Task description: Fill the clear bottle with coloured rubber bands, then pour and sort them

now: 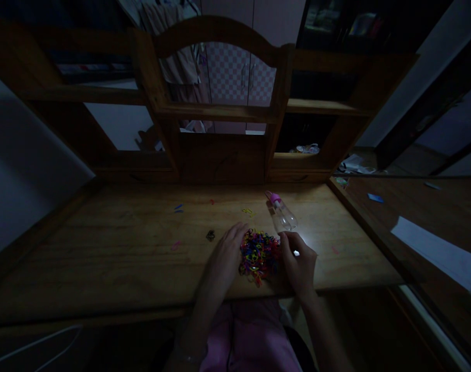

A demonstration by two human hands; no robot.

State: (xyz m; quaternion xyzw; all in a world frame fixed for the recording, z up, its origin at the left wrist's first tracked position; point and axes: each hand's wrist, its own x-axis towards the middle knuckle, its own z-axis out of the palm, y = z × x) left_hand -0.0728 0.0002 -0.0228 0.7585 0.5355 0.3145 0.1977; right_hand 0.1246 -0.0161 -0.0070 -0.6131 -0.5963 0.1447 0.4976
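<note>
A heap of small, many-coloured rubber bands [258, 254] lies near the front edge of the wooden desk. My left hand [228, 251] rests along the heap's left side, fingers stretched out and their tips touching its far edge. On the other side, my right hand [300, 259] is closed, with thumb and forefinger pinched together at the heap's right edge. Anything in that pinch is too small and dark to make out. Just beyond my right hand lies a clear bottle [285, 216] with a pink cap, on its side.
Small separate groups lie around the heap: blue pieces [178, 208], yellow bands [248, 211], black bands [210, 235], pink bands [175, 246] and a red piece [212, 202]. A wooden shelf unit [222, 157] stands along the desk's back. White paper [433, 250] lies on the surface at right.
</note>
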